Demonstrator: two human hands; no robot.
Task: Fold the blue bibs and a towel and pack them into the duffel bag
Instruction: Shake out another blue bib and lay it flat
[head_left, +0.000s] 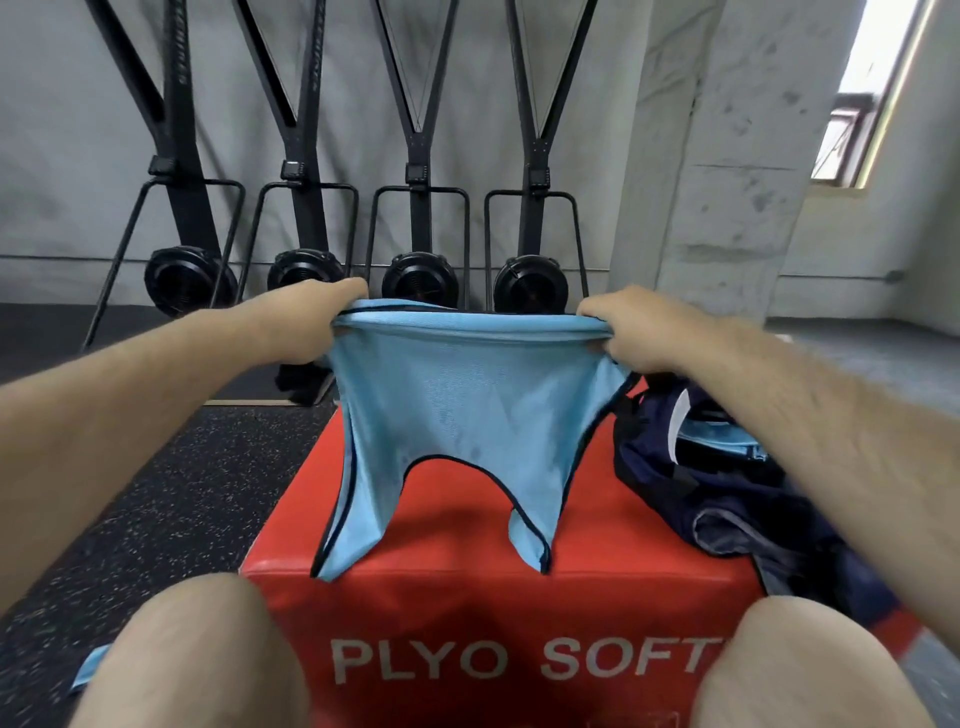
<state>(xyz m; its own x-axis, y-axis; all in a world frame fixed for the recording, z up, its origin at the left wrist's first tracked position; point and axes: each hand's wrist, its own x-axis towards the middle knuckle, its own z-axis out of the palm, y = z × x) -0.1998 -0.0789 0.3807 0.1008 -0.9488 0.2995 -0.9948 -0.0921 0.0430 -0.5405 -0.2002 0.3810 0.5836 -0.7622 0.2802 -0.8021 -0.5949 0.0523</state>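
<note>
Left hand and right hand each pinching top corner of bib, holding it stretched above box. Straps dangling onto box top. Bag sitting just right. Advice: keeping edge taut, lowering flat, aligning straps before folding.

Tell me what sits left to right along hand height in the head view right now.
Left hand gripping one corner → blue bib stretched between the hands over the red plyo box → right hand gripping the other corner → navy duffel bag.
</note>
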